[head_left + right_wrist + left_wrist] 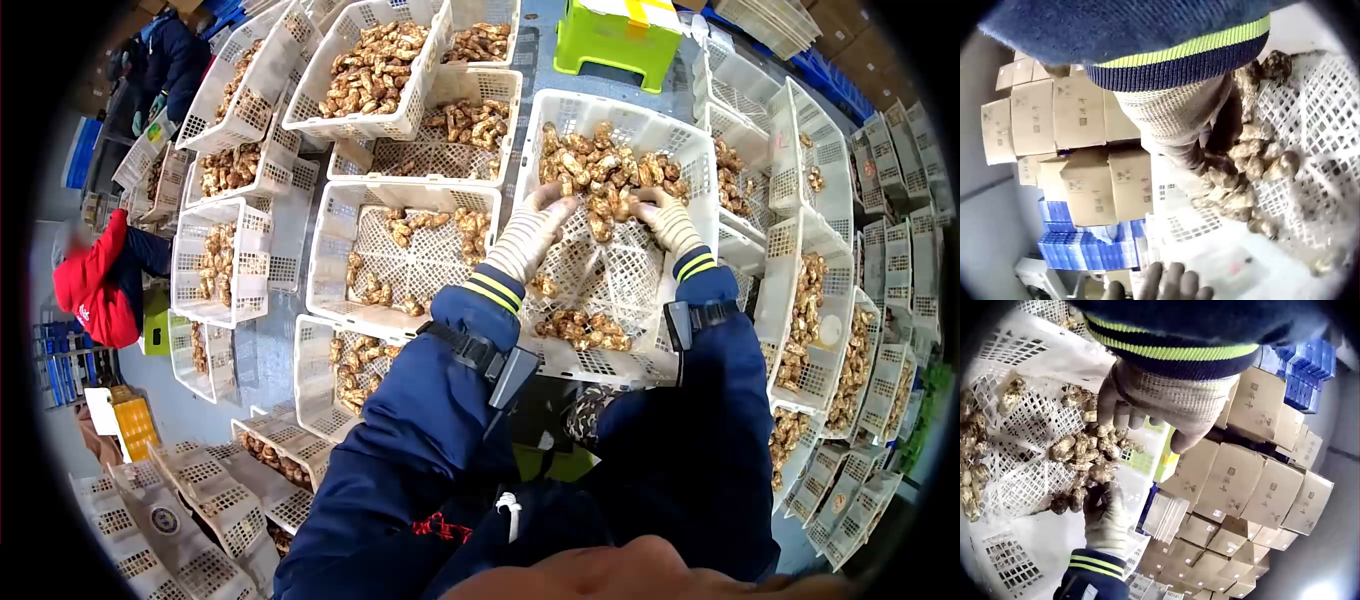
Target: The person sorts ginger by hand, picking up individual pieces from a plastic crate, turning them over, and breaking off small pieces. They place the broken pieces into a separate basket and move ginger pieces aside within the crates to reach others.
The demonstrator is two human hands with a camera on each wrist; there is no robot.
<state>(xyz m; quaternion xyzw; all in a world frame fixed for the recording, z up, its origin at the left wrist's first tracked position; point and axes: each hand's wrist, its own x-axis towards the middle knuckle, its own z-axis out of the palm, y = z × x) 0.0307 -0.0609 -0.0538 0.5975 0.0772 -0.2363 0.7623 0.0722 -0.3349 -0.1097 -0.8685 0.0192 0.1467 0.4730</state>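
Clock set on the white mesh crate (600, 280), 12 pointing away from the worker. Main heap of knobbly brown pieces (595, 165) lies inside, toward 12; a smaller cluster (585, 328) sits at 6, bare mesh between. Both hands wear pale knit gloves. Left hand (535, 235) at the heap's 8 o'clock edge, its grip loose, thumb apart from fingers. Right hand (668, 220) at the heap's 4 o'clock edge, fingertips against the pieces; I cannot tell whether its grip is clamped on one. Neighbouring crate (405, 260) at 9, more pieces scattered along its sides. Green stool (620, 45) at 12, beyond the rim. Person in red (100, 280) farther off at 9. Cardboard boxes (1235, 481) stand stacked in the left wrist view.
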